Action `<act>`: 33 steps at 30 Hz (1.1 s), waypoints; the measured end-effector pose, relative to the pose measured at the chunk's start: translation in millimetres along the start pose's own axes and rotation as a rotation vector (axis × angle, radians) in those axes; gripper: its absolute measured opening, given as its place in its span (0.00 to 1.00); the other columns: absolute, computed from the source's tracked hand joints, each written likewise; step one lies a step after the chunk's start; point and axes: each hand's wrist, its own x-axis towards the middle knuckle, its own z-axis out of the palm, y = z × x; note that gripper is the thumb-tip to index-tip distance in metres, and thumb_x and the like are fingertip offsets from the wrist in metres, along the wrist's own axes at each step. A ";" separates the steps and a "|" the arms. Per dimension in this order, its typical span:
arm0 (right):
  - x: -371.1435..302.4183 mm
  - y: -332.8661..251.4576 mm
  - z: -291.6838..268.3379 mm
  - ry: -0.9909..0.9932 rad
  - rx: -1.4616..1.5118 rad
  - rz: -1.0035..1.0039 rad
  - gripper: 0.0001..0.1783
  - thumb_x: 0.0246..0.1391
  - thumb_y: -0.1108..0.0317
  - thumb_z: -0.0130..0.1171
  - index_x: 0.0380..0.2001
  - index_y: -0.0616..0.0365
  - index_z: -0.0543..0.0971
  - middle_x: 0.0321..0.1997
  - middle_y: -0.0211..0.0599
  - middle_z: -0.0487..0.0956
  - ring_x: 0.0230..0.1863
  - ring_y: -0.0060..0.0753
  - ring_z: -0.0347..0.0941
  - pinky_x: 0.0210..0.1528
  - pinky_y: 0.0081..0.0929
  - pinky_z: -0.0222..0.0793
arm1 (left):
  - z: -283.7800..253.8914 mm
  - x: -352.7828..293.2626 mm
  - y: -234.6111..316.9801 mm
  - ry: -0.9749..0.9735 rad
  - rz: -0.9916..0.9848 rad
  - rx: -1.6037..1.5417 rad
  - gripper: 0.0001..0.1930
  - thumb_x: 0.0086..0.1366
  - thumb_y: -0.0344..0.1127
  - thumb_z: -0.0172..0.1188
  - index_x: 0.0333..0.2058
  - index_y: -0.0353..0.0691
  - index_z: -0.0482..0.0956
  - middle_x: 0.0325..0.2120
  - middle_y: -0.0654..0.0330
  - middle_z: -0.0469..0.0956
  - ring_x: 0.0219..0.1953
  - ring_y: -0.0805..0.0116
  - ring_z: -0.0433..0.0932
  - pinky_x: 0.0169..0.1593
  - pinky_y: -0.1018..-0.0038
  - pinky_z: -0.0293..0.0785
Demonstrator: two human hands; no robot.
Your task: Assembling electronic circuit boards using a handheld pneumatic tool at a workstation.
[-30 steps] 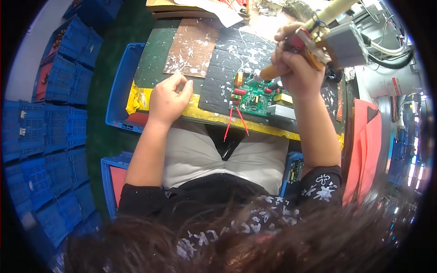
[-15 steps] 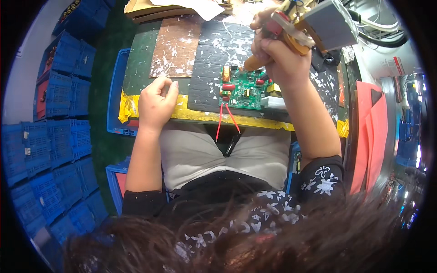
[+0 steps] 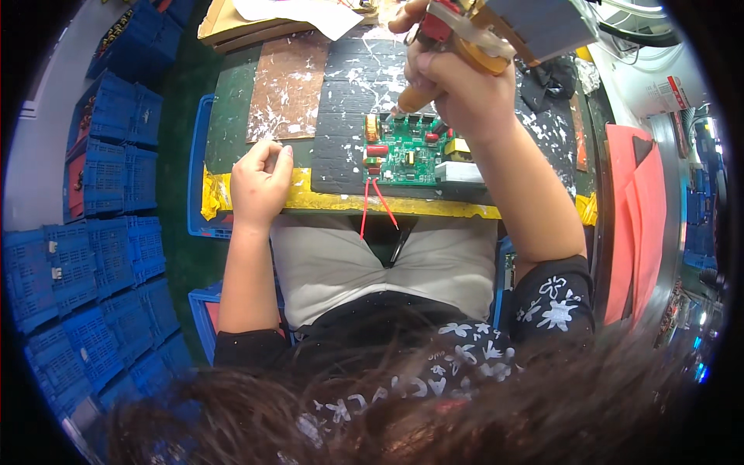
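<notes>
My right hand [image 3: 474, 97] is wrapped round a yellow-orange glue gun [image 3: 479, 48] with a red part near the fingers. Its tan nozzle [image 3: 417, 98] points down at the far edge of a green circuit board [image 3: 399, 164]; whether the tip touches is too small to tell. The board carries red, black and yellow parts, a silver heat sink [image 3: 459, 172], and two red wires [image 3: 366, 208] hanging over the near table edge. My left hand [image 3: 261, 186] rests at that edge, left of the board, fingers curled and nothing visible in them.
A dark mat [image 3: 337, 159] with white flecks lies under the board, beside a brown panel [image 3: 287, 89]. Yellow tape [image 3: 325, 183] covers the table's near edge. Cardboard [image 3: 225, 27] lies at the back. Blue crates [image 3: 108, 174] stack at left; red-pink sheets [image 3: 632, 217] stand at right.
The view has shifted slightly. My right hand has moved the glue gun a little to the left along the board's far edge. My left hand stays curled at the table edge.
</notes>
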 end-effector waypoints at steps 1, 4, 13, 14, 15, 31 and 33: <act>0.8 -1.6 2.3 0.024 0.016 -0.003 0.15 0.50 0.77 0.51 0.43 0.61 0.73 0.25 0.26 0.71 0.21 0.18 0.69 0.24 0.18 0.68 | 0.1 0.2 -0.2 0.001 0.001 0.000 0.07 0.58 0.32 0.61 0.24 0.37 0.75 0.12 0.65 0.63 0.16 0.78 0.58 0.22 0.75 0.56; 4.6 3.4 2.5 -0.032 0.005 0.020 0.16 0.48 0.78 0.50 0.43 0.61 0.73 0.24 0.26 0.71 0.21 0.19 0.70 0.25 0.18 0.68 | 0.3 0.4 -0.9 0.004 0.005 -0.032 0.07 0.58 0.32 0.61 0.24 0.37 0.75 0.12 0.65 0.63 0.16 0.78 0.58 0.22 0.75 0.55; 2.5 10.4 2.3 0.004 0.059 0.101 0.20 0.46 0.79 0.51 0.45 0.62 0.72 0.33 0.34 0.73 0.28 0.21 0.72 0.26 0.19 0.69 | -1.8 -0.4 1.2 -0.001 0.003 -0.013 0.07 0.58 0.32 0.61 0.24 0.37 0.76 0.12 0.65 0.63 0.16 0.78 0.58 0.22 0.75 0.55; 4.2 19.4 -0.1 0.009 0.057 0.100 0.20 0.46 0.79 0.51 0.45 0.62 0.72 0.33 0.34 0.73 0.28 0.21 0.72 0.26 0.19 0.69 | -0.8 0.2 1.4 0.001 0.004 -0.022 0.07 0.58 0.32 0.61 0.24 0.37 0.76 0.12 0.65 0.63 0.16 0.78 0.57 0.22 0.75 0.55; 8.0 36.9 -3.4 0.067 0.190 -0.034 0.21 0.44 0.80 0.51 0.46 0.62 0.72 0.36 0.36 0.73 0.30 0.23 0.72 0.28 0.20 0.69 | 0.1 0.9 1.9 0.004 0.005 -0.031 0.07 0.58 0.32 0.61 0.24 0.37 0.76 0.12 0.65 0.63 0.16 0.78 0.57 0.22 0.75 0.55; 20.9 61.1 -21.6 0.042 0.573 -0.173 0.26 0.39 0.81 0.48 0.48 0.64 0.71 0.36 0.42 0.73 0.26 0.31 0.69 0.32 0.30 0.68 | -1.1 -0.5 1.2 -0.022 0.026 -0.040 0.08 0.62 0.29 0.59 0.24 0.35 0.74 0.14 0.72 0.62 0.18 0.85 0.56 0.22 0.80 0.52; 20.3 58.4 -21.4 0.011 0.555 -0.182 0.26 0.39 0.81 0.48 0.48 0.64 0.70 0.35 0.41 0.73 0.26 0.31 0.69 0.32 0.30 0.68 | -1.0 -1.0 2.0 -0.012 0.029 -0.034 0.08 0.61 0.29 0.59 0.24 0.35 0.73 0.14 0.72 0.62 0.18 0.84 0.56 0.22 0.80 0.52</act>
